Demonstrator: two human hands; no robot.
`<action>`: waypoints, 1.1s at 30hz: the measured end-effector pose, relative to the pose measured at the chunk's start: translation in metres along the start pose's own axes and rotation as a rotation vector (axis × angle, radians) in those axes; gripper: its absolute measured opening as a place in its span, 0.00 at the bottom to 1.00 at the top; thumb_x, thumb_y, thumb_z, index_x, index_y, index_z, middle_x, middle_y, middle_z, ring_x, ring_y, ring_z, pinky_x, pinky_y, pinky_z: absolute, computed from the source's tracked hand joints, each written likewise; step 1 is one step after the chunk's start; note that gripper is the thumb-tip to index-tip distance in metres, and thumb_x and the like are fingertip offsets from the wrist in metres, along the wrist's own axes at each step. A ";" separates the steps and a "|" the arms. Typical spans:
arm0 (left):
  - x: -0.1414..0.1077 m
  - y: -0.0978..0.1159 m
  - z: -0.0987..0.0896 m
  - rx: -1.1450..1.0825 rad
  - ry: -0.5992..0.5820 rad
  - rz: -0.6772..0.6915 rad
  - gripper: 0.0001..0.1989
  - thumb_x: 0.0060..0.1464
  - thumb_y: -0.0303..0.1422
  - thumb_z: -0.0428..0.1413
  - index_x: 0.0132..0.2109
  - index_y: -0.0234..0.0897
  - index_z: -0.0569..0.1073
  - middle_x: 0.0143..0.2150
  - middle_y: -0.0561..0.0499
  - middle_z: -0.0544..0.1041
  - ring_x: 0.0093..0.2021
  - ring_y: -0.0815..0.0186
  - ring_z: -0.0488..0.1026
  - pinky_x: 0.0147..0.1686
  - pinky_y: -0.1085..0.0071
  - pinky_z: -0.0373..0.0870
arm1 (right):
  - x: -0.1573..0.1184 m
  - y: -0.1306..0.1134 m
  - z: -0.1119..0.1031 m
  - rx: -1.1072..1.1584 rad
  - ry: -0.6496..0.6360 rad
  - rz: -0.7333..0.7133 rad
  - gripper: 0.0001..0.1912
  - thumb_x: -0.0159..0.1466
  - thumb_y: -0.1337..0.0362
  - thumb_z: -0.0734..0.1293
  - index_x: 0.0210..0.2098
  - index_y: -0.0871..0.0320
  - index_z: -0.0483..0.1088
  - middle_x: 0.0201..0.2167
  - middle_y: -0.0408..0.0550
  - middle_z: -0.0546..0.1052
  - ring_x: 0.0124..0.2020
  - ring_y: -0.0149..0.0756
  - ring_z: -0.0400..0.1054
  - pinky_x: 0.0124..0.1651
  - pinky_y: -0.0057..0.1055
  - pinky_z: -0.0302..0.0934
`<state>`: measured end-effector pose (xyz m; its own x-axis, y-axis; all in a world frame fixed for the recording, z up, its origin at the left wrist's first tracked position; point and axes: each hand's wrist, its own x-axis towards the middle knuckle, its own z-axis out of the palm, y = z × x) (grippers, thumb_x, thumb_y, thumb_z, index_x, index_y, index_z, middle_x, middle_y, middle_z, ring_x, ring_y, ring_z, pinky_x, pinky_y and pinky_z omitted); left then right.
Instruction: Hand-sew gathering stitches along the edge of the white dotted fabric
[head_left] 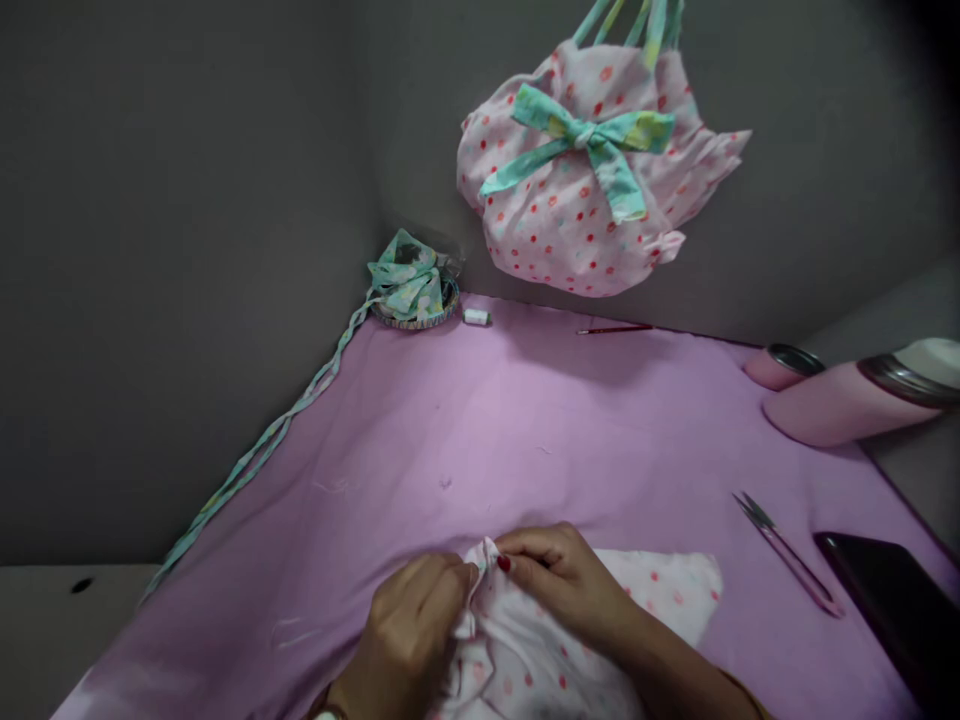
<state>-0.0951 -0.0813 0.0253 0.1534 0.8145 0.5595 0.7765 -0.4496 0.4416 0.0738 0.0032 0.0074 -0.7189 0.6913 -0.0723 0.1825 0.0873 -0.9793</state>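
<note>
A white fabric piece with pink and red dots (525,650) lies bunched at the table's near edge. My left hand (412,620) pinches a gathered edge of it from the left, its fingertips partly hidden. From the right, my right hand (555,575) grips the same raised fold between thumb and fingers, close beside the left hand. Part of the fabric spreads out flat behind my right forearm. Whether a needle or thread is between the fingers cannot be made out.
Thread snips (787,555) and a black phone (892,600) lie at right, beyond them a pink bottle (840,400) and a pink cup (784,367). A thread spool (477,317) sits by a basket (416,320) with green cloth. A dotted bag (555,220) hangs above.
</note>
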 end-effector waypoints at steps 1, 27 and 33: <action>0.000 0.000 0.001 -0.032 -0.008 -0.050 0.09 0.57 0.26 0.45 0.35 0.34 0.70 0.24 0.50 0.75 0.24 0.65 0.72 0.23 0.72 0.68 | 0.000 0.000 0.000 0.008 0.002 0.001 0.11 0.63 0.65 0.62 0.40 0.57 0.76 0.30 0.48 0.79 0.31 0.33 0.72 0.34 0.26 0.64; 0.011 -0.007 0.010 -0.754 -0.152 -1.046 0.09 0.50 0.37 0.55 0.30 0.34 0.70 0.23 0.55 0.67 0.24 0.70 0.62 0.24 0.75 0.60 | 0.002 0.002 0.003 0.015 0.060 0.066 0.11 0.61 0.68 0.62 0.38 0.59 0.76 0.28 0.47 0.78 0.28 0.32 0.70 0.31 0.25 0.62; 0.010 -0.007 0.008 -0.679 -0.160 -0.981 0.11 0.51 0.37 0.54 0.26 0.35 0.68 0.20 0.58 0.60 0.22 0.72 0.56 0.21 0.77 0.54 | 0.001 -0.001 0.003 0.011 0.055 0.069 0.11 0.61 0.68 0.62 0.38 0.59 0.76 0.28 0.47 0.78 0.29 0.31 0.71 0.32 0.25 0.63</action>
<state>-0.0936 -0.0670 0.0222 -0.2110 0.9324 -0.2933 0.1320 0.3245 0.9366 0.0712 0.0015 0.0081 -0.6670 0.7337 -0.1296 0.2231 0.0307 -0.9743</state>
